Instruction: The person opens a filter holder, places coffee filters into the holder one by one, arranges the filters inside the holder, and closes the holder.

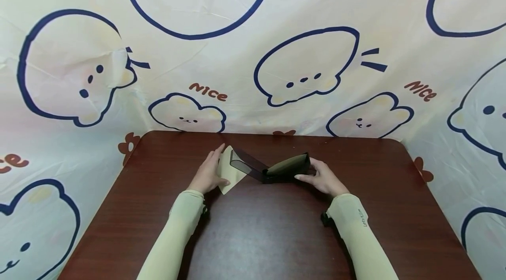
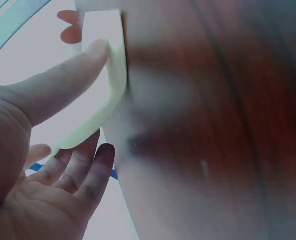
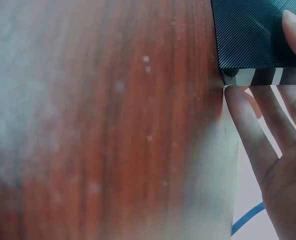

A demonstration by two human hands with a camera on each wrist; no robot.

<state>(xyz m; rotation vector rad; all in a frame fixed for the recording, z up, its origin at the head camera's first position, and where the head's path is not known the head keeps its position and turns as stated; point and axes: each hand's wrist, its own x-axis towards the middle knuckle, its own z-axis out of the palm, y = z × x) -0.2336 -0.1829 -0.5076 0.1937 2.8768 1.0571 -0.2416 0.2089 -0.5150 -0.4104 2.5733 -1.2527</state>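
Note:
My left hand (image 1: 206, 173) pinches a pale yellow panel (image 1: 228, 174) at the left of the head view. In the left wrist view the thumb lies on one face of the rounded pale panel (image 2: 116, 75), with fingers behind it. From the panel a dark see-through strip (image 1: 253, 163) runs right to a dark case with an olive inner face (image 1: 287, 166). My right hand (image 1: 325, 177) grips this case at its right end. The right wrist view shows its black ribbed face (image 3: 253, 35) under the thumb and a black-and-white striped edge (image 3: 263, 76) above the fingers.
Both hands are over the far half of a dark red-brown wooden table (image 1: 269, 236). A white cloth (image 1: 237, 64) printed with blue cartoon outlines hangs behind the table and along its sides.

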